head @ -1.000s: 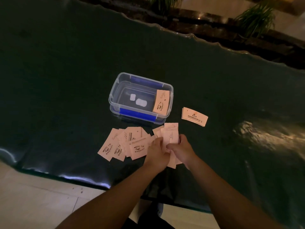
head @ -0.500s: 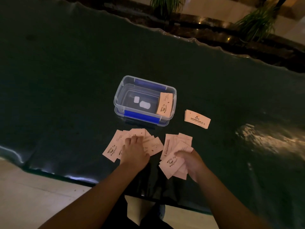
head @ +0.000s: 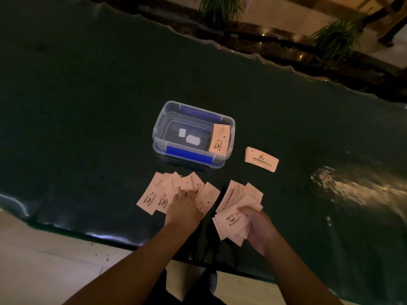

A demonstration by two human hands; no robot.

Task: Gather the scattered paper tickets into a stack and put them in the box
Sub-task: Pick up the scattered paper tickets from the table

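Note:
A clear plastic box (head: 159,137) with blue clips stands mid-table, and a stack of pink tickets (head: 219,139) leans against its right inner wall. Another small ticket stack (head: 261,159) lies on the table to the right of the box. In front of the box several loose tickets (head: 154,194) lie fanned out; my left hand (head: 184,208) rests flat on them, fingers pressing down. My right hand (head: 258,225) grips an uneven bundle of tickets (head: 233,208) just above the table's near edge.
The dark green glossy table (head: 88,106) has a wavy far edge and a bright glare patch at the right. Potted plants (head: 222,7) and a dark ledge stand beyond it. Pale floor tiles show below the near edge.
My hands have parted: the left moved left onto the fanned tickets, the right drew back to the right with its bundle. Over the last half second little has shifted.

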